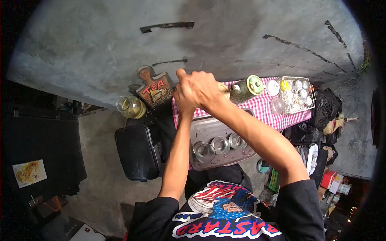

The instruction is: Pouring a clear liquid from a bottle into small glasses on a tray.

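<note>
Both my arms reach out over the tray, hands together above the table's left part. My right hand (200, 87) is closed, with a thin, pale, pointed thing sticking up beyond its knuckles; what it holds cannot be made out. My left hand (182, 99) is mostly hidden behind it, one fingertip or thumb showing. Below them lies a grey tray (196, 128) with wet spots, bearing several clear glass cups (221, 145) along its near side. A lidded container (223, 89) is partly covered by my right hand. Beside it stands a glass jar with a green patterned lid (255, 84).
A checkered tablecloth (289, 120) covers the table. At right stand a white round-lidded container (272, 87) and a wire basket (297, 96) with small jars. At left are a sign (155, 92), a glass jar with yellowish contents (132, 107) and a black bin (137, 153). A concrete wall (223, 36) rises behind.
</note>
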{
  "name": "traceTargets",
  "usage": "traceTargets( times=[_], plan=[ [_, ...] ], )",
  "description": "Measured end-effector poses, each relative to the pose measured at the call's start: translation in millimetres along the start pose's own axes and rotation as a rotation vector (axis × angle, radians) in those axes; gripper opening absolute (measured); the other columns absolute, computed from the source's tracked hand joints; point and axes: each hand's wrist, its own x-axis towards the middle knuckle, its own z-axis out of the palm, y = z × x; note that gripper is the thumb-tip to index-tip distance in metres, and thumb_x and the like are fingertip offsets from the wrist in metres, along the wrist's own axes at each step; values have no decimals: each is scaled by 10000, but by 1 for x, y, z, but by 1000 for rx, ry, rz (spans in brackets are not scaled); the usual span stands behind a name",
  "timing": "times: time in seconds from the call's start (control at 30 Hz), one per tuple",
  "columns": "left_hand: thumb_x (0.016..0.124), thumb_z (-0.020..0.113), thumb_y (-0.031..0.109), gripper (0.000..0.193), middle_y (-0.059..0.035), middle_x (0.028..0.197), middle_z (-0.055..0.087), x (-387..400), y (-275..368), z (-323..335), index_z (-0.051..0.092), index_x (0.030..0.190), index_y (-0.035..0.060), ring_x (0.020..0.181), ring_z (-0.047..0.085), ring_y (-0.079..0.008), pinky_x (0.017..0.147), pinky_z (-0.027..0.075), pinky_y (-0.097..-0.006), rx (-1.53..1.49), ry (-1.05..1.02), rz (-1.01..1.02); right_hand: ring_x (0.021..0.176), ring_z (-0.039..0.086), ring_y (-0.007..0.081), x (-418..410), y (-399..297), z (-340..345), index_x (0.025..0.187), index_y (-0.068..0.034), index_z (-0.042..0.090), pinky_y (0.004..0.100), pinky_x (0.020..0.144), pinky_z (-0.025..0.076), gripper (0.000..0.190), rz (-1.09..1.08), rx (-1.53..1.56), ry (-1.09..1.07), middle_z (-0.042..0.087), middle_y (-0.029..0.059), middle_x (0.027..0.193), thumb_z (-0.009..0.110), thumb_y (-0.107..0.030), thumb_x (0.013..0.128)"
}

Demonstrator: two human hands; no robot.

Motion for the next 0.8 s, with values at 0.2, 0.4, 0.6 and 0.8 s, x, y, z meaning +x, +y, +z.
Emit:
traceTargets(
  times=[0.2,0.4,0.6,0.8],
  plan=[
    [742,745,210,328,-133,822,594,-8,-19,11,551,953,51,750,622,-331,646,494,-423,69,-31,-35,649,674,381,1,0,-1,813,-14,593,480,559,527,249,-5,-27,-18,670,220,716,462,-225,835],
    [773,744,223,427,-181,978,586,2,1,-5,539,1098,37,914,607,-347,764,485,-427,-71,-140,-158,609,646,403,-3,-2,7,853,-35,552,503,565,516,246,21,42,98,634,222,640,538,-277,814],
    [810,716,249,564,-170,1067,623,34,45,-25,462,1245,-6,977,629,-305,793,480,-386,-147,-105,131,826,674,400,-6,6,-3,1029,1,555,485,716,535,395,109,75,-15,680,237,839,533,-348,846],
    [868,684,244,273,-85,951,624,21,8,-28,582,1007,32,862,591,-164,753,462,-305,-606,-398,-335,890,641,396,-83,48,-5,1251,14,387,440,793,499,554,-82,536,136,634,267,958,591,-341,878]
  ],
)
